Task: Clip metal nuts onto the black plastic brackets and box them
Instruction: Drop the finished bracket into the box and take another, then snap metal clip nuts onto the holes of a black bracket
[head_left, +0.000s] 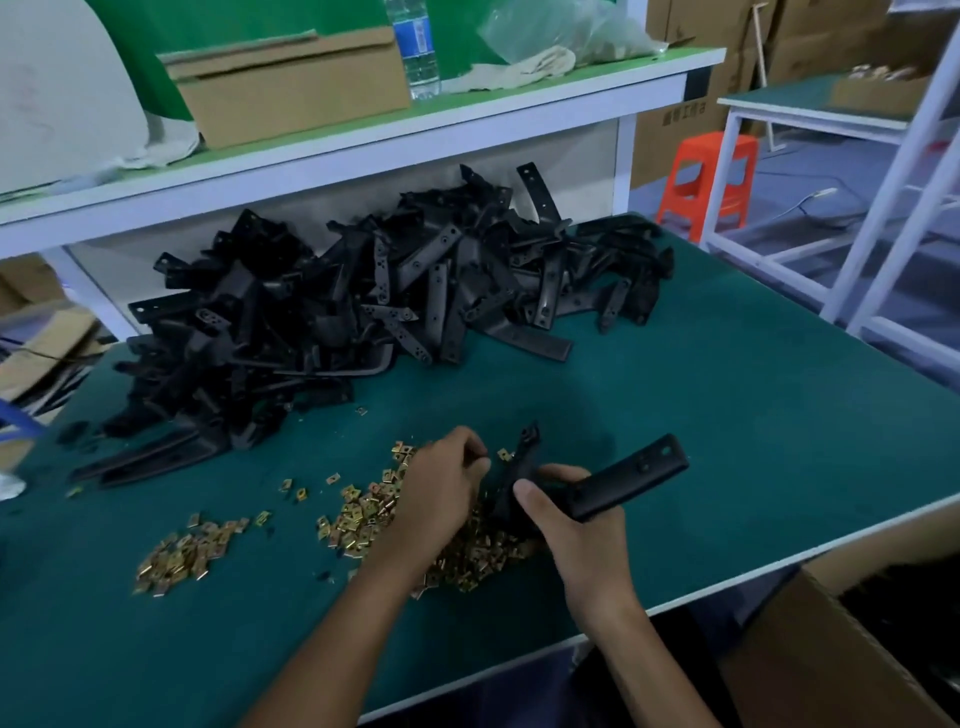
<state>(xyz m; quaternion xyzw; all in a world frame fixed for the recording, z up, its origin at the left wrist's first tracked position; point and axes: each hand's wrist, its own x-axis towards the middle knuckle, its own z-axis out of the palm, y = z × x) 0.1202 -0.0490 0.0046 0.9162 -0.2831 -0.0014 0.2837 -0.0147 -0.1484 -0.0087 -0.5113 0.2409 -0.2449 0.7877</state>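
My right hand (566, 512) grips a black plastic bracket (626, 480) by its middle, above the green table. My left hand (441, 483) has its fingers curled at the bracket's left end, apparently pinching something small that I cannot make out. A heap of gold metal nuts (374, 512) lies under and left of both hands, with a smaller heap (182, 553) further left. A big pile of black brackets (363, 301) fills the back of the table.
An open cardboard box (831, 649) stands below the table's front right edge. A shelf above the pile carries a cardboard box (291, 83) and a water bottle (415, 47). An orange stool (709, 176) stands on the floor at the right.
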